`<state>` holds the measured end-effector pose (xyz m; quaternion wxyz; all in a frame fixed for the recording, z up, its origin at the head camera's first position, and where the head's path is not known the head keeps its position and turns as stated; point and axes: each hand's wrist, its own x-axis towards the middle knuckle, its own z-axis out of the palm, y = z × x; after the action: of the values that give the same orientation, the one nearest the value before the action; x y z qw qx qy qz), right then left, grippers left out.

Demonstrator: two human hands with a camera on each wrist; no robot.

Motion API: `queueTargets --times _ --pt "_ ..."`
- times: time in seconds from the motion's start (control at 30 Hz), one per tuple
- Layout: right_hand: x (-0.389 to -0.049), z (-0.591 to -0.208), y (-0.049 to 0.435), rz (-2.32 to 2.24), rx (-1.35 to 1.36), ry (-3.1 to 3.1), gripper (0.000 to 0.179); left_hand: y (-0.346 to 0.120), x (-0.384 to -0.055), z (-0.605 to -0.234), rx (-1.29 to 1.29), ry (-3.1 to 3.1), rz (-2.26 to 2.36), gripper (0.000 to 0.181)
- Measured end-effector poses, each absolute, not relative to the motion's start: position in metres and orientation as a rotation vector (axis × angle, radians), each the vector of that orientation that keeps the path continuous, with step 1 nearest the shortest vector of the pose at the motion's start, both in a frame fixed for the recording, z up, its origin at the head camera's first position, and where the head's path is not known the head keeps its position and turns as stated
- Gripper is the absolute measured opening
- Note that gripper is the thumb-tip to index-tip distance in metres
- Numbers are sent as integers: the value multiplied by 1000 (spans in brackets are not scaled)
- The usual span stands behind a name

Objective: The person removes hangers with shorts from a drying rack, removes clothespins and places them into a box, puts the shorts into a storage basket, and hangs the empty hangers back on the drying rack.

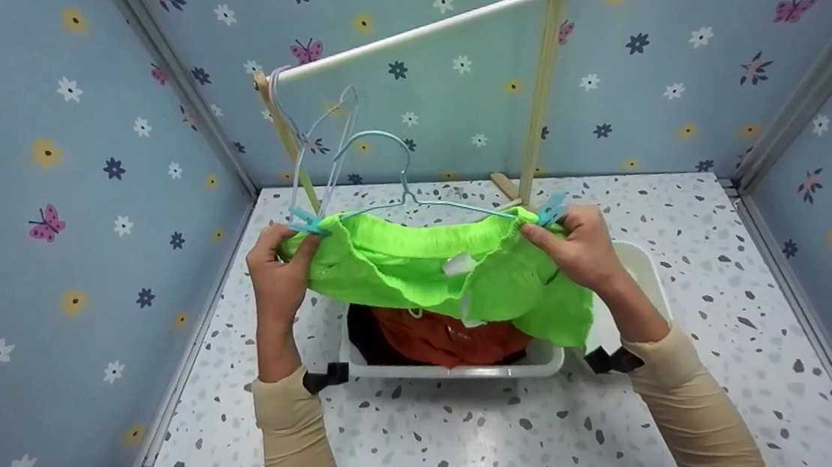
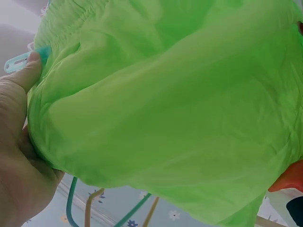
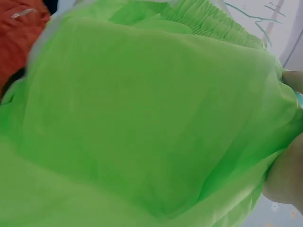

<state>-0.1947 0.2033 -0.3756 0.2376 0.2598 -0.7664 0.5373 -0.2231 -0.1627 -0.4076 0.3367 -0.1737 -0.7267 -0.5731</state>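
Observation:
Bright green shorts (image 1: 397,273) with a gathered elastic waistband hang between both hands, a white label showing inside the waist. A light blue hanger (image 1: 406,188) runs along the waistband, with a blue clip (image 1: 306,220) at its left end and another clip (image 1: 552,209) at its right. My left hand (image 1: 276,272) pinches the left waist corner beside its clip, thumb on the near side. At the opposite corner my right hand (image 1: 583,249) grips the fabric by the other clip. The green cloth (image 2: 161,109) fills most of both wrist views.
Below the shorts stands a white basket (image 1: 458,371) holding orange and dark cloth (image 1: 440,337). Part of another white container (image 1: 641,266) shows behind the right hand. A wooden rack with a white rod (image 1: 428,33) stands behind, pale hangers (image 1: 294,131) on its left end. Patterned walls enclose the speckled table.

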Motion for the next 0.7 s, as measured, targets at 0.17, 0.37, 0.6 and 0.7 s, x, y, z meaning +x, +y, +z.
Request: queueTargets --times 0.17,0.37,0.6,0.7 --pt "-203 -394 203 1472 752 -2102 12 -165 -221 -419 -397 -1910 -1466 8" --pt "-214 -417 208 1555 664 -2189 14 -173 -232 -450 -392 -2005 -1374 8" --pt "-220 -431 218 1563 509 -2358 16 -174 -233 -460 -472 -2107 -1291 6" --pt "-221 -434 221 1587 495 -2420 21 -173 -233 -462 -465 -2105 -1266 6"
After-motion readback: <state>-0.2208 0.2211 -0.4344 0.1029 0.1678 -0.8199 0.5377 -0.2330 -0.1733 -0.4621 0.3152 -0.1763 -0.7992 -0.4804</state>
